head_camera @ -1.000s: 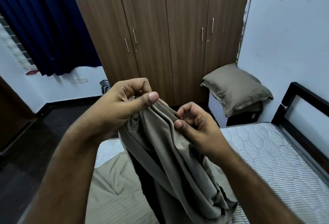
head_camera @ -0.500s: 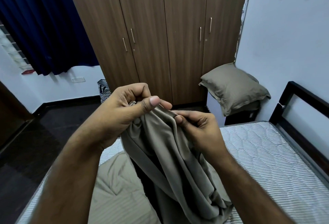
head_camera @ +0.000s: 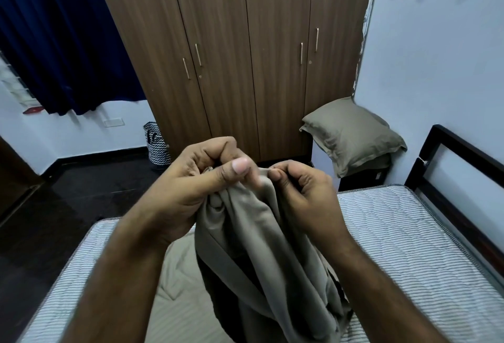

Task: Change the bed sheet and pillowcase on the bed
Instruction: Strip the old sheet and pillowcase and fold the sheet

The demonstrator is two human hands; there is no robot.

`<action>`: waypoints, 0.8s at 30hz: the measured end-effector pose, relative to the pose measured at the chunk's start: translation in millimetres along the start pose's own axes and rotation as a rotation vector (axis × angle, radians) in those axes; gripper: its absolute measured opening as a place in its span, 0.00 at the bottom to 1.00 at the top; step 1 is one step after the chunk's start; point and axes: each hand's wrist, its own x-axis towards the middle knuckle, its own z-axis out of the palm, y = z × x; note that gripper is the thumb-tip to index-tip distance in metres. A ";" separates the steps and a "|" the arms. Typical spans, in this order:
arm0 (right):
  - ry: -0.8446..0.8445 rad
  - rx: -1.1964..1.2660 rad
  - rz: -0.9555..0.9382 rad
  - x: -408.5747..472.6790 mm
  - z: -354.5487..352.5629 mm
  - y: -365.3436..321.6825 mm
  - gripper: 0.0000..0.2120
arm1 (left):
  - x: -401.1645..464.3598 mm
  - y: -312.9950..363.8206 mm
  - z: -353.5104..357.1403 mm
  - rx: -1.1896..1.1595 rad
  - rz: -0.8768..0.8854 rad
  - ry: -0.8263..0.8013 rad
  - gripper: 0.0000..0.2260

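A taupe sheet point(head_camera: 261, 250) hangs bunched in front of me over the bare striped mattress point(head_camera: 403, 247). My left hand point(head_camera: 191, 187) grips its gathered top edge, thumb pressed over the folds. Just to the right, my right hand point(head_camera: 305, 195) pinches the same edge with curled fingers, almost touching the left thumb. More taupe cloth point(head_camera: 177, 296) lies flat on the mattress below. A pillow in a taupe case point(head_camera: 351, 135) rests on a low stand at the far right, beside the wall.
A brown wardrobe point(head_camera: 245, 50) with closed doors fills the wall ahead. A patterned basket point(head_camera: 156, 143) stands on the dark floor by its left corner. Dark blue curtains point(head_camera: 60, 37) hang at left. The bed's black headboard frame point(head_camera: 458, 179) runs along the right wall.
My right hand has slid up and left along the sheet's edge until it nearly meets my left thumb. The view has tilted slightly downward.
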 end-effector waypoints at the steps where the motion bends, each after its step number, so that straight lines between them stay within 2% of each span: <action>1: 0.005 -0.008 0.011 -0.2 0.7 -1.0 0.07 | 1.0 -1.3 0.9 0.070 0.005 0.029 0.13; 3: 0.011 -0.027 0.008 -1.5 0.0 -2.7 0.07 | 4.2 -4.4 -3.6 0.312 0.028 0.138 0.16; 5: 0.006 -0.049 -0.021 -4.2 -1.5 -5.6 0.07 | 8.6 -7.0 -12.4 0.654 0.056 0.216 0.14; 7: -0.007 -0.094 -0.073 -7.5 -1.8 -10.1 0.06 | 12.0 -10.4 -18.3 0.917 0.049 0.210 0.08; 9: -0.026 -0.124 -0.148 -11.2 -0.5 -15.3 0.05 | 12.3 -14.7 -21.0 1.085 0.018 0.143 0.14; 10: -0.038 -0.130 -0.184 -13.1 0.1 -17.5 0.05 | 11.7 -17.0 -21.3 1.110 -0.008 0.112 0.16; 12: -0.077 -0.101 -0.239 -16.3 0.0 -19.3 0.06 | 9.5 -20.0 -21.1 1.072 -0.023 0.102 0.14; 15: -0.175 0.033 -0.238 -18.2 -1.1 -14.7 0.07 | 4.9 -24.5 -17.4 0.838 0.026 0.104 0.14; 17: -0.267 0.212 -0.120 -17.0 0.6 -10.2 0.07 | 3.2 -25.5 -10.6 0.704 0.091 0.080 0.15; 20: -0.397 0.448 0.113 -13.3 3.3 -2.9 0.10 | 4.4 -25.7 -1.3 0.653 0.131 0.103 0.17; 22: -0.439 0.475 0.180 -10.7 2.0 2.8 0.12 | 5.6 -26.4 -1.8 0.673 0.133 0.137 0.17; 24: -0.400 0.423 0.189 -7.7 -1.2 7.5 0.12 | 6.0 -27.7 -5.7 0.711 0.145 0.189 0.17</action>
